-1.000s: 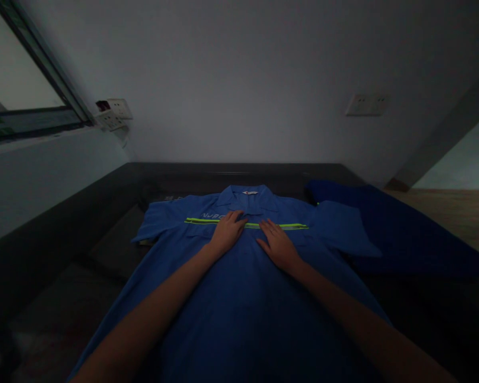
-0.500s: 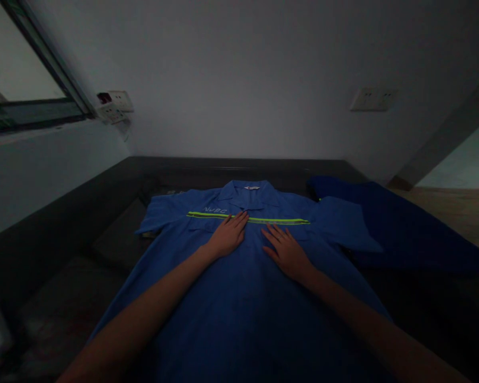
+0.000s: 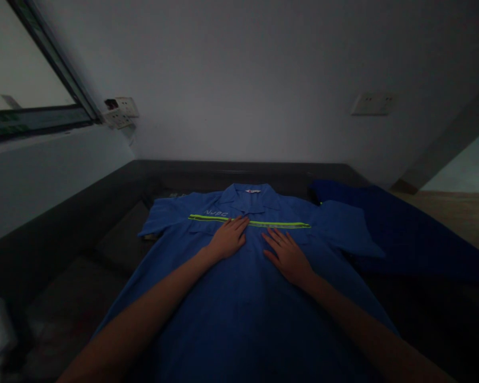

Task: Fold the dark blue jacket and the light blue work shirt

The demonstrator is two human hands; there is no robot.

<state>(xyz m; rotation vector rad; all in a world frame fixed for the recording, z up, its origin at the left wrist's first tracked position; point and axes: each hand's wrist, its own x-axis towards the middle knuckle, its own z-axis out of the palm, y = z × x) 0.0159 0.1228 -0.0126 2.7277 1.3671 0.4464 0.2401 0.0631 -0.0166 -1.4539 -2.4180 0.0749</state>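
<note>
The blue work shirt (image 3: 239,303) lay face up and spread flat on a dark surface (image 3: 112,239), its collar (image 3: 249,194) pointing away from the person and its hem running out of view below. A yellow-green stripe (image 3: 281,224) crossed the chest. The left hand (image 3: 227,240) rested palm down on the chest with its fingertips touching the stripe. The right hand (image 3: 289,256) lay just beside it, also palm down, a little below the stripe. Both hands were flat with fingers extended, pressing on the cloth and gripping nothing. The short sleeves stuck out to either side, and the one on the far right lay against a darker blue garment (image 3: 407,234) heaped beside the shirt. Behind stood a pale wall (image 3: 243,80) with a socket plate (image 3: 372,103), and a window (image 3: 24,101) was at the left. The room was dim, so creases were hard to read. As a judgement, pressure from flat palms could drag the thin fabric and bunch it into new folds near the placket. The sleeve could also tangle with the neighbouring garment if the shirt slid that way.
</note>
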